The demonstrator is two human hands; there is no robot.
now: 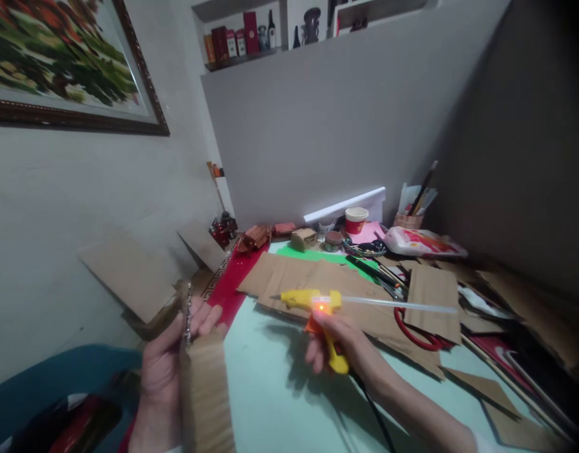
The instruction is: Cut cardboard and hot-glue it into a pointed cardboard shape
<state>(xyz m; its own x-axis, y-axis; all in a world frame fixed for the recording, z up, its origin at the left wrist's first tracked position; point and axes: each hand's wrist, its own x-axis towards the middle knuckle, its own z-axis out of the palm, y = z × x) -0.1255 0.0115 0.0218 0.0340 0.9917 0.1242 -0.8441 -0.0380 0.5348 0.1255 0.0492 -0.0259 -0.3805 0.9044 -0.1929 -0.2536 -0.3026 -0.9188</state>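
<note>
My right hand is wrapped round the handle of a yellow hot glue gun with an orange trigger and a lit orange light. Its nozzle points left, and a long clear glue stick sticks out of its back end. A black cord hangs from the grip. At lower left, my left hand grips a folded cardboard piece with a corrugated edge, held upright close to me. The nozzle is apart from this piece. Part of the left hand is hidden behind the cardboard.
A large cardboard sheet lies on the pale green table. To the right are red-handled scissors and stacked cardboard scraps. A paper cup and a pen holder stand behind. A blue bin is at lower left.
</note>
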